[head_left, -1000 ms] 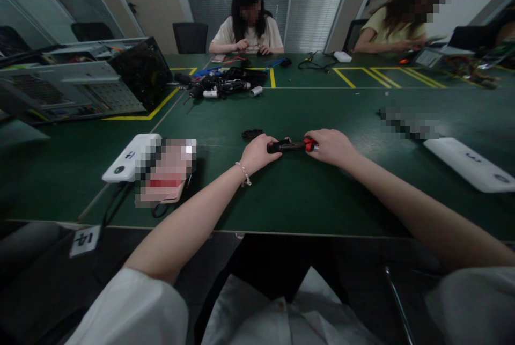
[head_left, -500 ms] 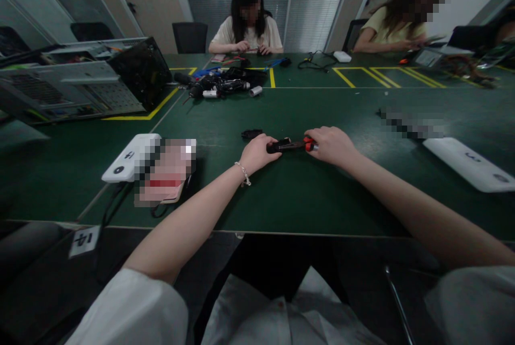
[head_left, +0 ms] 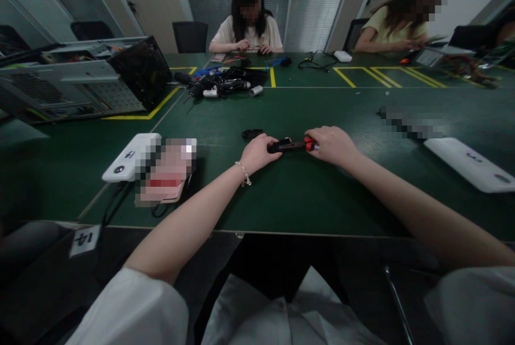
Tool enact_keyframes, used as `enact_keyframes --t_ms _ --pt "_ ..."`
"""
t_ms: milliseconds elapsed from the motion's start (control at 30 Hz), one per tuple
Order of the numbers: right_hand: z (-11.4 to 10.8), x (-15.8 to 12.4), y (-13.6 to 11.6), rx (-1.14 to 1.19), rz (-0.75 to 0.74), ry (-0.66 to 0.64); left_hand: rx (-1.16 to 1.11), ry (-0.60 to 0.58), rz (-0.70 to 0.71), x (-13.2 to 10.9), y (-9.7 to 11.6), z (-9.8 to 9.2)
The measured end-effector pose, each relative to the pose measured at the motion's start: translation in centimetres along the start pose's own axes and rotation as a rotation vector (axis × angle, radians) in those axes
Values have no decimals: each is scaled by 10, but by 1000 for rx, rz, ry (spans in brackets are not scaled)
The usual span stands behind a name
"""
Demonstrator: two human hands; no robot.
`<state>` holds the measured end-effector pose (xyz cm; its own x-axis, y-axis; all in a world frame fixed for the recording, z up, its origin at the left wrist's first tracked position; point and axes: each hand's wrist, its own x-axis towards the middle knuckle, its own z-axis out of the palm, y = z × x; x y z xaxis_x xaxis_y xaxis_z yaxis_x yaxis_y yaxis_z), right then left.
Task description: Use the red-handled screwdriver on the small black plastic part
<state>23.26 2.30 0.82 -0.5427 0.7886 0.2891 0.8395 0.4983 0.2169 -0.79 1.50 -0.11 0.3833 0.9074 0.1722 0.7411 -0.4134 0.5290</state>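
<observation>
My left hand (head_left: 259, 155) is closed on a small black plastic part (head_left: 277, 146), pinched between thumb and fingers. The part's exact kind is too small to tell. My right hand (head_left: 333, 145) wraps round the red handles of a pair of pliers (head_left: 298, 145), whose dark jaws point left and meet the black part. Both hands are low over the green table (head_left: 289, 195). Just beyond my left hand lies another small black piece (head_left: 252, 133) on the tabletop.
A white power bank (head_left: 129, 158) and a blurred-out phone (head_left: 167, 170) lie at left, a second white power bank (head_left: 470, 165) at right. An opened computer case (head_left: 80, 82) stands far left, near a heap of cables and tools (head_left: 221, 82). Two people sit across the table.
</observation>
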Motion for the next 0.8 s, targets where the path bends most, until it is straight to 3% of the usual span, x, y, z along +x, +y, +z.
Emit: enact_keyframes --t_ms 367,800 --pt "5 -1 0 98 56 -33 27 -6 6 2 -1 1" --pt "0 -1 -1 19 15 -4 22 -13 -9 -1 3 -2"
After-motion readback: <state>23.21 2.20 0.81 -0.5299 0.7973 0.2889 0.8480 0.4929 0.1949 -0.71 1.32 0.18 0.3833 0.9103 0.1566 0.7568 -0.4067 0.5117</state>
